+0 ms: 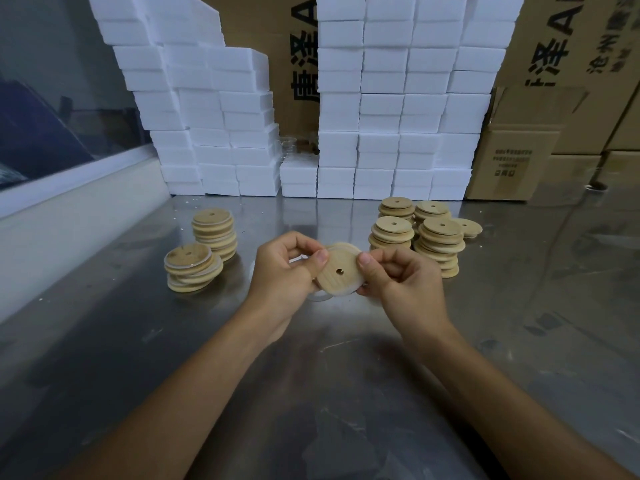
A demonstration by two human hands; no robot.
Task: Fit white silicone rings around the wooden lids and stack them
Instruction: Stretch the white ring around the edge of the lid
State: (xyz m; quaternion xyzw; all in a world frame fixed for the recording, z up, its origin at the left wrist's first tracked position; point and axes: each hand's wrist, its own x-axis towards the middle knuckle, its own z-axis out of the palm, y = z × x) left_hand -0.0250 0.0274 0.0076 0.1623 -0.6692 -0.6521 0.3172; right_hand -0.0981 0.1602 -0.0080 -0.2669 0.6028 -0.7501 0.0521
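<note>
1. Left hand (289, 268) and right hand (398, 277) both pinch one wooden lid (337, 273) at centre, above the steel table (346, 393).
2. Silicone ring (320, 297) barely discernible at lid's 7 o'clock edge; seating indeterminate.
3. Ringed stacks (202, 249) at 9 o'clock, bare stacks (424, 233) at 2 o'clock.

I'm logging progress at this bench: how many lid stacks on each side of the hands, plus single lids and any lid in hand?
Stacks left of the hands: 2
Stacks right of the hands: 4
Single lid lying on the table: 1
Lid held by left hand and right hand: 1
Total: 8
</note>
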